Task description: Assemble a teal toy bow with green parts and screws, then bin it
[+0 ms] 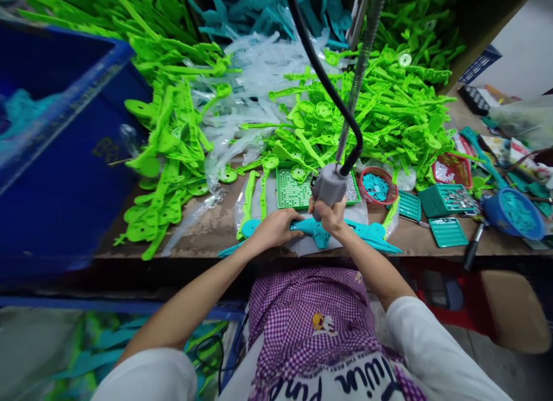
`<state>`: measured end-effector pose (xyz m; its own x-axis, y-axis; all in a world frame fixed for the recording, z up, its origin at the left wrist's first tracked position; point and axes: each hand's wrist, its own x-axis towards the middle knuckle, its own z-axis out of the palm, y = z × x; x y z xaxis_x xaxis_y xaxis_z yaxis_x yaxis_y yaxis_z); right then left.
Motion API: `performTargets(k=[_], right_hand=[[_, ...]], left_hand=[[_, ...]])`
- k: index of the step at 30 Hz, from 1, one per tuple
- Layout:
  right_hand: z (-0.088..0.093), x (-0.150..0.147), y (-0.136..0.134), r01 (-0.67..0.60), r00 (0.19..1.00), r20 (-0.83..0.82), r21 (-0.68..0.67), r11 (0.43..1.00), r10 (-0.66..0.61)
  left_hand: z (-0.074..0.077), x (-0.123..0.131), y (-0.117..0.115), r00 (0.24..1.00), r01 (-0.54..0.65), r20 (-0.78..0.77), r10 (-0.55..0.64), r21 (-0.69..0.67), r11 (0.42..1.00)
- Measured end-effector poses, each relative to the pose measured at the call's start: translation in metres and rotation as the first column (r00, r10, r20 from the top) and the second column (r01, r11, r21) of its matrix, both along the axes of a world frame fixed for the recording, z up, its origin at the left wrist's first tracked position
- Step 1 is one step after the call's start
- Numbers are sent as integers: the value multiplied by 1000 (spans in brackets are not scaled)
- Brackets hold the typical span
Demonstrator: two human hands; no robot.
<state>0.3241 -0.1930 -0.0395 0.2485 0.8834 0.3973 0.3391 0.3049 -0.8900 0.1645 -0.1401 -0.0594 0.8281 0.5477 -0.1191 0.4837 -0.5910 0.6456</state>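
My right hand (pixel 332 215) is wrapped round a grey hanging power screwdriver (pixel 329 185), held upright with its tip down on a teal plastic part (pixel 319 233) at the bench's front edge. My left hand (pixel 274 228) lies on the left end of that teal part, fingers curled over it, pinning it down. A black cable (pixel 322 72) and a metal spring hose (pixel 360 72) run up from the tool. A green tray of small screws (pixel 290 192) sits just behind the hands.
Heaps of bright green plastic parts (pixel 380 107) and clear bags (pixel 254 72) cover the bench. A blue crate (pixel 52 130) stands left. A red basket (pixel 378 185), green trays (pixel 444 200) and a blue bowl (pixel 514 214) sit right. A chair (pixel 514 309) is lower right.
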Motion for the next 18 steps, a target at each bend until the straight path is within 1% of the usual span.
performTargets(k=[2,3,6,9,10,12,13,14,15,16,17,18], right_hand=[[-1,0,-1,21,996,-90,54,998,-16],[0,1,-1,25,990,-138,60,998,-16],[11,3,2,45,968,-247,22,999,-38],[29,3,4,153,954,-265,33,988,-139],[35,3,4,176,954,-257,52,983,-157],[43,4,1,169,962,-232,80,982,-147],[45,5,0,152,967,-219,80,985,-131],[46,6,-3,136,971,-210,71,988,-118],[46,7,-5,126,972,-206,58,990,-112],[45,8,-7,123,972,-208,48,991,-111],[43,8,-9,124,970,-215,45,991,-111],[40,8,-10,122,968,-226,48,991,-108]], left_hand=[[-1,-1,0,1000,1,-1,-1,7,1000],[-1,-1,1,1000,2,-1,-2,7,1000],[0,0,2,1000,8,-7,-8,-11,1000],[4,2,3,999,32,7,-32,-39,999],[8,2,3,998,46,39,-44,-52,998],[15,-5,3,987,39,155,-27,-74,997],[20,-13,3,974,-5,225,24,-86,996],[23,-24,3,951,-89,287,116,-104,991],[26,-37,4,913,-208,330,240,-130,969],[27,-51,5,858,-347,344,382,-162,924],[27,-66,6,787,-483,328,522,-198,853],[25,-81,8,721,-587,290,629,-227,777]])
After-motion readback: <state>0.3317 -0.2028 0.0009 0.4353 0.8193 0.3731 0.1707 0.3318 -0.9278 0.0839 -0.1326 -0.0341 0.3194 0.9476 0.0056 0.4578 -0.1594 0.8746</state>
